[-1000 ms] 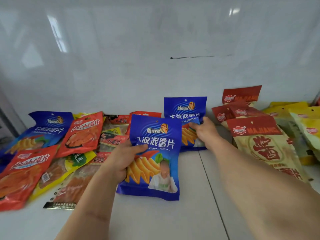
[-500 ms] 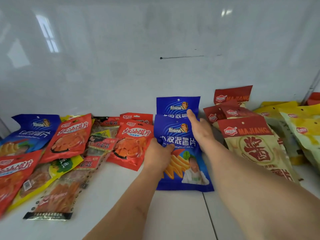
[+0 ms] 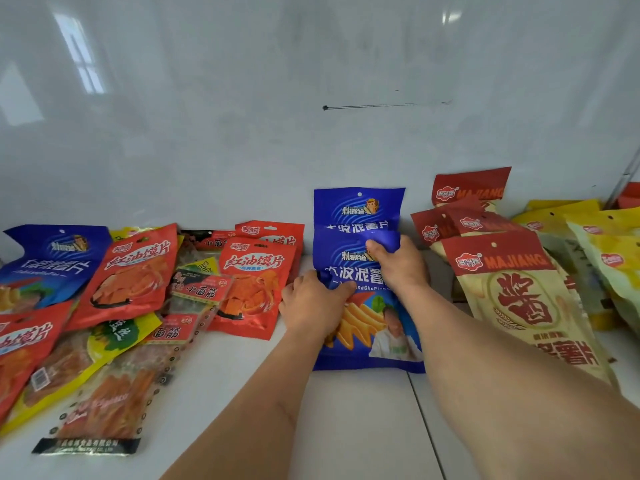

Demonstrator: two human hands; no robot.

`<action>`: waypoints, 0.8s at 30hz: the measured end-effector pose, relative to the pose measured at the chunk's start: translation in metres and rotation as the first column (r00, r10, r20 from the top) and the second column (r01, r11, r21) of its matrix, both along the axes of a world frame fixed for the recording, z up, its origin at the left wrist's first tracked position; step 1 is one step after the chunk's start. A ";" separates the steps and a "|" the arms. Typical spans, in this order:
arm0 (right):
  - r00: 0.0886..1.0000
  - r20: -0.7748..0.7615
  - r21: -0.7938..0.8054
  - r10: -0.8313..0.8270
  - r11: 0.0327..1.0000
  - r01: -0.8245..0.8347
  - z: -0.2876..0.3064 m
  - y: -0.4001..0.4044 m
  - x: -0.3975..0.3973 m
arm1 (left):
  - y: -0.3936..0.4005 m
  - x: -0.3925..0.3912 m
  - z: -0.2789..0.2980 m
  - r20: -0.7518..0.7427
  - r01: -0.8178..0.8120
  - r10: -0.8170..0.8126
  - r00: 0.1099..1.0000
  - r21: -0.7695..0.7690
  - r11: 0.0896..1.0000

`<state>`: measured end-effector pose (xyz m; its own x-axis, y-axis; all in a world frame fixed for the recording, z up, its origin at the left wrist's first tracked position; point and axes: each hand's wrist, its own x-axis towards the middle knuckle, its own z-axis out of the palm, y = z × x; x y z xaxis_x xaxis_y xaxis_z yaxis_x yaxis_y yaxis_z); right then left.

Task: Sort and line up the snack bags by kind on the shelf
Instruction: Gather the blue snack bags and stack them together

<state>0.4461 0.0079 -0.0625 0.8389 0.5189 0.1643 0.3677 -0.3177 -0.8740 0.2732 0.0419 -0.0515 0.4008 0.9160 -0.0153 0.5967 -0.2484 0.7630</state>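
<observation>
A blue chip bag [image 3: 367, 341] lies on the white shelf [image 3: 346, 427], overlapping a second blue bag [image 3: 358, 209] that leans on the back wall behind it. My left hand [image 3: 311, 303] grips the front bag's left edge, thumb on its face. My right hand [image 3: 398, 265] pinches its top right corner. A third blue bag [image 3: 52, 261] lies at the far left of the loose pile.
Left of my hands lies a jumble of red bags [image 3: 135, 271], a yellow bag [image 3: 86, 355] and clear strip packs [image 3: 104, 410]. To the right, red-and-cream Majiang bags [image 3: 519, 299] are stacked, with yellow bags [image 3: 606, 251] beyond. The white wall [image 3: 311, 98] closes the back.
My left hand carried the blue bag from the middle rightward and set it in front of the leaning blue bag. My right hand shifted from the rear bag onto the front bag's top.
</observation>
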 end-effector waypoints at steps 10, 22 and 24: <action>1.000 -0.003 -0.016 0.007 1.000 -0.007 -0.002 0.010 0.006 | 0.009 0.012 -0.010 -0.060 0.021 -0.017 0.998 0.078 0.997; 0.985 0.157 -0.031 -0.067 0.997 0.073 0.026 -0.012 -0.028 | -0.015 -0.018 0.007 0.201 0.003 0.001 0.980 -0.021 1.000; 0.969 0.239 -0.111 -0.061 0.990 0.089 0.029 -0.016 -0.037 | -0.020 -0.028 0.009 0.221 -0.020 0.026 0.975 -0.028 0.999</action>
